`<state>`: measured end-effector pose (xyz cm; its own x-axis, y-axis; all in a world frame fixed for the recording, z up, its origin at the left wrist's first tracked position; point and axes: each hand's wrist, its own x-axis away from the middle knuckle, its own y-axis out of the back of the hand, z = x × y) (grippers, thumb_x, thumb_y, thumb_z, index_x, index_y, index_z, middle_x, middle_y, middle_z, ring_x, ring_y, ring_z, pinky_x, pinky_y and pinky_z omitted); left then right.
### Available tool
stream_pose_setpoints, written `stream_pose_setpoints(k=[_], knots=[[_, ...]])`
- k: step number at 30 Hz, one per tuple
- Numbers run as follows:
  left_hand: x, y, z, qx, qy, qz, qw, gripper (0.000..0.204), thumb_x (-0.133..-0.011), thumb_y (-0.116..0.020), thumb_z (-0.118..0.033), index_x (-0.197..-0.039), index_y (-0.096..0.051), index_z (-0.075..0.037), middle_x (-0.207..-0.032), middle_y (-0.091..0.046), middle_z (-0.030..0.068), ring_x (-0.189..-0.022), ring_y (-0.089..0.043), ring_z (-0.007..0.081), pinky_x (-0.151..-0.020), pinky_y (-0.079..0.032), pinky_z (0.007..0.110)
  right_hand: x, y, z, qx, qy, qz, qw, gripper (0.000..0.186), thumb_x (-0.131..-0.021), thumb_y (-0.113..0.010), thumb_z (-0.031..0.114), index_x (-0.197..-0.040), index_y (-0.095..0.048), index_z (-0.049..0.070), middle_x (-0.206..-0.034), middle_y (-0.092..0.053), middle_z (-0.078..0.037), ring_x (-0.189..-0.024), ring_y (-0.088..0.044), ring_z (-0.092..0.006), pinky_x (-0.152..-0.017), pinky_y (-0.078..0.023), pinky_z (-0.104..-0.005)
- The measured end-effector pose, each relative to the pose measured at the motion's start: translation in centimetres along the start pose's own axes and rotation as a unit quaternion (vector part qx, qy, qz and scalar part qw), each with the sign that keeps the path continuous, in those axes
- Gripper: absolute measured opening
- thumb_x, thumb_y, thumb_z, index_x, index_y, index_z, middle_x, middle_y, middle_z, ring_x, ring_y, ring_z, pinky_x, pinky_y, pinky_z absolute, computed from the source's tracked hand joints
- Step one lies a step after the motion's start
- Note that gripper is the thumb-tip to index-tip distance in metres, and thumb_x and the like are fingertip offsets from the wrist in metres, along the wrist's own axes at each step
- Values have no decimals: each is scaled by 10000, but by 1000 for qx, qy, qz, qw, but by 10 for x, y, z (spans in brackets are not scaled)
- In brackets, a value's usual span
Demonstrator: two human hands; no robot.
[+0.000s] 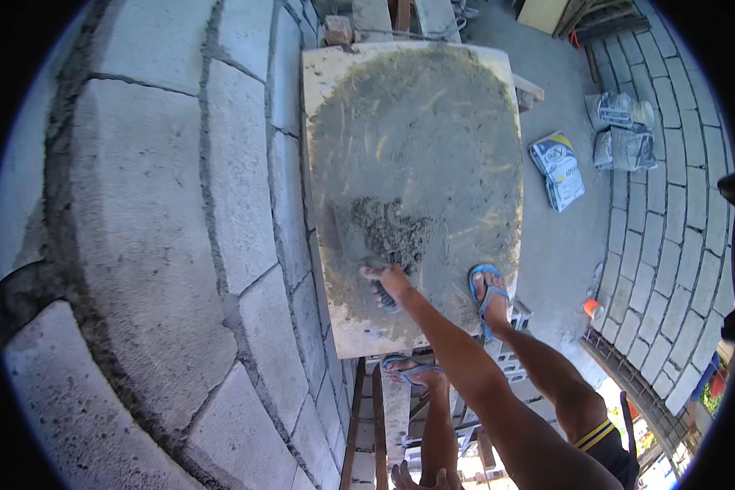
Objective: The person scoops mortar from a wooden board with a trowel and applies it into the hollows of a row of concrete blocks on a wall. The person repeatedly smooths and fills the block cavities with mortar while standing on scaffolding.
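My right hand (390, 283) reaches down onto a mortar-smeared board (433, 131), its fingers closed round what looks like a trowel. The tool is mostly hidden by my hand and coated in grey, with its blade hard to tell from the mortar. Just beyond my knuckles lies a lumpy heap of wet mortar (388, 227). At the lower edge, beside my left shin, my left hand (416, 478) shows only in part; its fingers are apart and nothing shows in them.
A pale block wall (245, 245) rises close along the board's left side. My sandalled right foot (488, 290) stands on the board, my left foot (408, 370) on a plank below it. Bags (558, 170) and an orange cup (593, 308) lie on the lower floor at right.
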<state>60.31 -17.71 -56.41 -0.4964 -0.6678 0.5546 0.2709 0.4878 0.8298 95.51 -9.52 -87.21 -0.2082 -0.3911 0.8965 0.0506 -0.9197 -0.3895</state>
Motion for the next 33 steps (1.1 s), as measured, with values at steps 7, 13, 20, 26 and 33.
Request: stream_pose_setpoints(k=[7, 13, 20, 26, 33], knots=[[-22, 15, -18, -13, 55, 118, 991, 849, -722, -796, -476, -1410, -503, -74, -1405, -524, 236, -1254, -521, 436, -1034, -429, 549, 56, 108, -46, 117, 28, -50, 991, 272, -897, -729, 304, -907, -631, 50, -603, -551, -23, -439, -510, -138, -398, -422, -310], [-24, -7, -2, -142, 74, 141, 977, 855, -731, -761, -491, -1446, -472, -121, -1407, -525, 228, -1252, -519, 432, -1037, -427, 552, 65, 131, -13, 171, -7, -144, 975, 323, -920, -712, 365, -974, -636, 56, -622, -538, -15, -460, -516, -127, -402, -421, -296], [-27, -5, 9, -23, 21, 122, 992, 829, -743, -755, -522, -1368, -528, -28, -1301, -589, 246, -1199, -561, 436, -1051, -444, 498, 31, 83, -41, 24, 75, -7, 997, 330, -938, -685, 382, -869, -623, 65, -640, -562, -38, -469, -535, -139, -391, -428, -303], [-30, -13, 20, -62, 36, 115, 991, 844, -726, -793, -489, -1328, -542, 46, -1298, -587, 258, -1194, -570, 398, -1073, -444, 460, 15, 140, -62, -38, 111, -228, 967, 393, -960, -618, 423, -1018, -631, 34, -930, -651, -165, -811, -652, -251, -703, -532, -410], [-51, -21, 8, -18, 24, 125, 992, 820, -721, -788, -501, -1304, -558, 28, -1258, -605, 239, -1165, -589, 373, -1054, -456, 446, 85, 224, -75, 446, 173, -419, 772, 451, -1003, -506, 416, -1168, -564, 1, -1131, -585, -196, -1028, -550, -312, -885, -419, -432]])
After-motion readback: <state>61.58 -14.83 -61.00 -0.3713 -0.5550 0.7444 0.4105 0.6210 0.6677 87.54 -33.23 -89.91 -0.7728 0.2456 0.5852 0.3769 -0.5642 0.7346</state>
